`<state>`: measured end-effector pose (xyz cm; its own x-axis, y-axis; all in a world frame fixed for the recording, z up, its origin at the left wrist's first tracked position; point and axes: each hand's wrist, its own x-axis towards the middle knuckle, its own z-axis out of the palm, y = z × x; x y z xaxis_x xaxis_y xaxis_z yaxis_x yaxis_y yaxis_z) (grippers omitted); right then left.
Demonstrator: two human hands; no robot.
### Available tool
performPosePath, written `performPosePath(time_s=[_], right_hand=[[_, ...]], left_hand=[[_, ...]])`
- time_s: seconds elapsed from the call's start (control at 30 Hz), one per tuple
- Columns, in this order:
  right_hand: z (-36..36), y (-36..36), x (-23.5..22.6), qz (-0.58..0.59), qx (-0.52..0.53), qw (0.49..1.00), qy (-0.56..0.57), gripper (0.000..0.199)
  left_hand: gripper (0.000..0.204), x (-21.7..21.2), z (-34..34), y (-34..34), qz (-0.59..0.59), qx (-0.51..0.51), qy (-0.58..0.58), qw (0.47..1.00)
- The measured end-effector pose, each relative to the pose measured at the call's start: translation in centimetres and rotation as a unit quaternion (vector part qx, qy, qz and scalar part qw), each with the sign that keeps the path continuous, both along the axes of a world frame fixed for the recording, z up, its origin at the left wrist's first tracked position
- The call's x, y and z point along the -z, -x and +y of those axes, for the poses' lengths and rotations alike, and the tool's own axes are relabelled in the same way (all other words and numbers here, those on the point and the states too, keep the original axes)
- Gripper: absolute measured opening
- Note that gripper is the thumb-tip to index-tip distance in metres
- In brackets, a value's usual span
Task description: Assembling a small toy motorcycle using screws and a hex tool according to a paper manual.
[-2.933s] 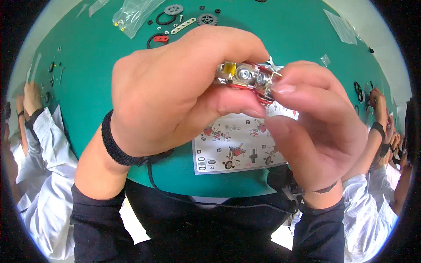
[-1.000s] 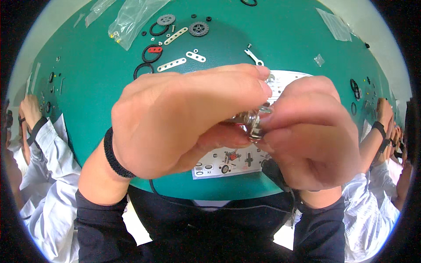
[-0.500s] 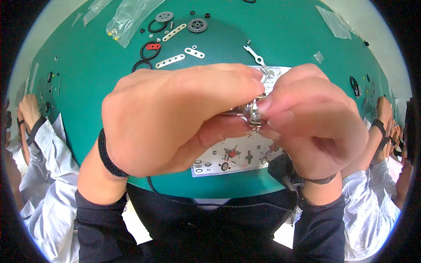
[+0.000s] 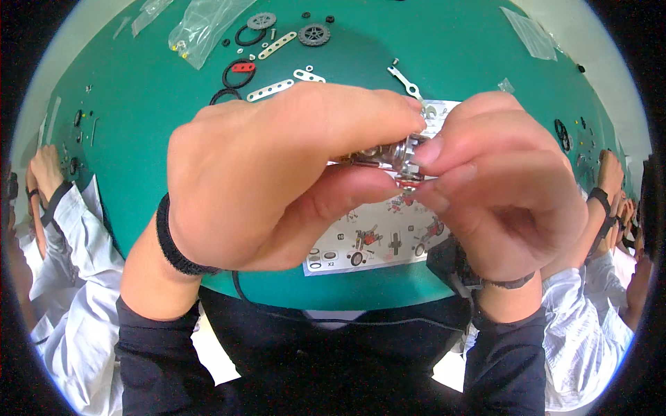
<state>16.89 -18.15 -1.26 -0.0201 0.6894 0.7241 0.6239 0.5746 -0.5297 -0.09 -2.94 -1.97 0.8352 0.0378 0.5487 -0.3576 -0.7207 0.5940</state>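
Observation:
Between my two hands is a small shiny metal assembly [image 4: 402, 154] of strips and fasteners, mostly covered by fingers. My left hand [image 4: 270, 177] grips its left part between thumb and fingers. The thumb and index finger of my right hand [image 4: 510, 180] pinch its right end; the exact piece there is too small to tell. Both hands are held above a printed instruction sheet [image 4: 326, 262] with pictures of a model vehicle. Just beyond my fingertips lies a small silver spanner [image 4: 404, 82] on the green table.
Farther left lie perforated metal strips [image 4: 270, 89], a red perforated plate [image 4: 243, 68], black rubber rings [image 4: 236, 82], grey wheels [image 4: 314, 35] and small nuts. Plastic bags [image 4: 201, 31] rest at the far side. A black cable [image 4: 277, 315] crosses near my lap. Other people's hands [image 4: 47, 170] appear at both sides.
Both hands have shifted slightly, tilting the metal assembly so that more of its strips and fasteners show. My right thumb and index finger still pinch its end.

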Motion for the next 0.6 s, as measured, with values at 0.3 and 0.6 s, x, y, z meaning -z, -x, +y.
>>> performPosePath(time_s=[0.3,0.6], right_hand=[[0.0,0.1,0.5,0.040,-0.006,0.999,0.013,0.032],[-0.2,0.2,0.5,0.064,-0.001,0.997,0.031,0.030]], left_hand=[[0.031,-1.0,-0.7,0.0,0.003,-0.057,-0.055,0.997],[0.029,-0.6,-0.6,0.1,0.019,-0.052,-0.031,0.998]])
